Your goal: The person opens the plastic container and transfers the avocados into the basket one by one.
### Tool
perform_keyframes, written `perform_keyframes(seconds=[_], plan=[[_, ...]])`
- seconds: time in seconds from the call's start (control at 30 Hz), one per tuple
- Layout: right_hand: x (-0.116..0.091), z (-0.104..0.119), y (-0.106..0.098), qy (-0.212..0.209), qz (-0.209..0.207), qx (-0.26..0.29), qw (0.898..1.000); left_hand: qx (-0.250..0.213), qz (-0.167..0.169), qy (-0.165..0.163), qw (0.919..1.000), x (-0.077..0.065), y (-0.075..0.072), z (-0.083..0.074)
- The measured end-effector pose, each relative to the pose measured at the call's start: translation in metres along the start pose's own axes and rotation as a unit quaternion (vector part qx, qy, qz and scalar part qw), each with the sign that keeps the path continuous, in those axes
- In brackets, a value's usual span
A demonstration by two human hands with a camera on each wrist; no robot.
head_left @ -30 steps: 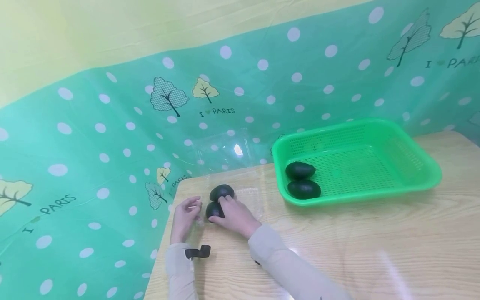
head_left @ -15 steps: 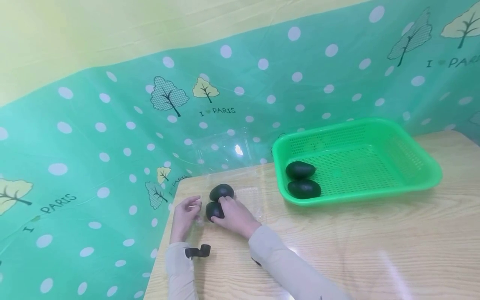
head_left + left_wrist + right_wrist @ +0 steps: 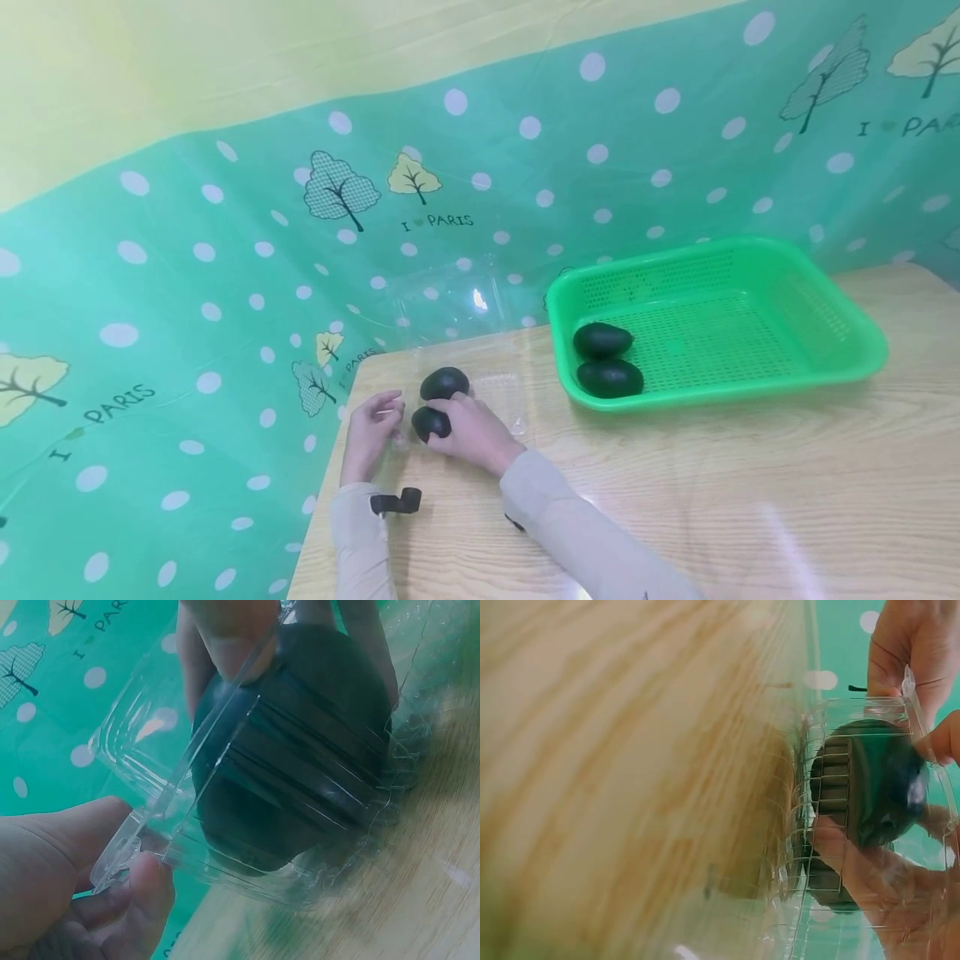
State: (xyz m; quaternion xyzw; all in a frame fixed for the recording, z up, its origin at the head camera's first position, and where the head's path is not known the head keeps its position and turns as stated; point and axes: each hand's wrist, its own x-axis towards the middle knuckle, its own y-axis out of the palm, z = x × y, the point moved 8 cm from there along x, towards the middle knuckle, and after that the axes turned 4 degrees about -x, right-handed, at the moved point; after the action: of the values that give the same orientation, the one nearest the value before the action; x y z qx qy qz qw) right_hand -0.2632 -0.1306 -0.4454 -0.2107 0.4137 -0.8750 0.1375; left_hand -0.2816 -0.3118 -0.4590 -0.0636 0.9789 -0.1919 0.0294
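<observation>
A clear plastic clamshell box (image 3: 504, 398) lies at the table's left end with its lid (image 3: 450, 292) raised against the backdrop. Inside it sit two dark avocados, the farther avocado (image 3: 444, 383) just behind the nearer avocado (image 3: 431, 423). My right hand (image 3: 476, 432) grips the nearer one, thumb and fingers on its sides; the left wrist view shows this avocado (image 3: 300, 757) through the ribbed wall. With thumb and fingers my left hand (image 3: 67, 889) pinches the box's rim at a corner. From the right wrist, the same hand (image 3: 915, 652) appears beyond the box.
A green perforated basket (image 3: 757, 390) stands to the right, holding two more avocados (image 3: 609, 378) at its left end. The wooden table (image 3: 675, 492) meets a green polka-dot backdrop (image 3: 247, 333) at the back and left.
The right hand's fingers have shifted slightly toward the nearer avocado, drawing away from the farther one. My left hand stays in place at the box.
</observation>
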Motion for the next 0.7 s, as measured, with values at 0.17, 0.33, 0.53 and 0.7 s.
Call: perform_keyframes(seconds=[0.17,0.33,0.53,0.7], plan=[[0.000,0.000,-0.003,-0.011,-0.011,0.011,1.000,0.003,0.000,0.001,1.0000,0.001,0.000,0.000],[-0.003,0.002,-0.008,-0.017,-0.014,0.023,0.999,-0.001,-0.005,-0.009,0.9999,0.000,0.000,0.007],[-0.006,0.006,-0.020,-0.029,-0.022,0.031,0.999,0.000,-0.005,-0.012,0.9999,-0.001,-0.001,0.009],[-0.007,0.010,-0.039,-0.036,-0.037,0.021,0.998,0.002,0.004,-0.002,1.0000,0.002,0.000,0.003]])
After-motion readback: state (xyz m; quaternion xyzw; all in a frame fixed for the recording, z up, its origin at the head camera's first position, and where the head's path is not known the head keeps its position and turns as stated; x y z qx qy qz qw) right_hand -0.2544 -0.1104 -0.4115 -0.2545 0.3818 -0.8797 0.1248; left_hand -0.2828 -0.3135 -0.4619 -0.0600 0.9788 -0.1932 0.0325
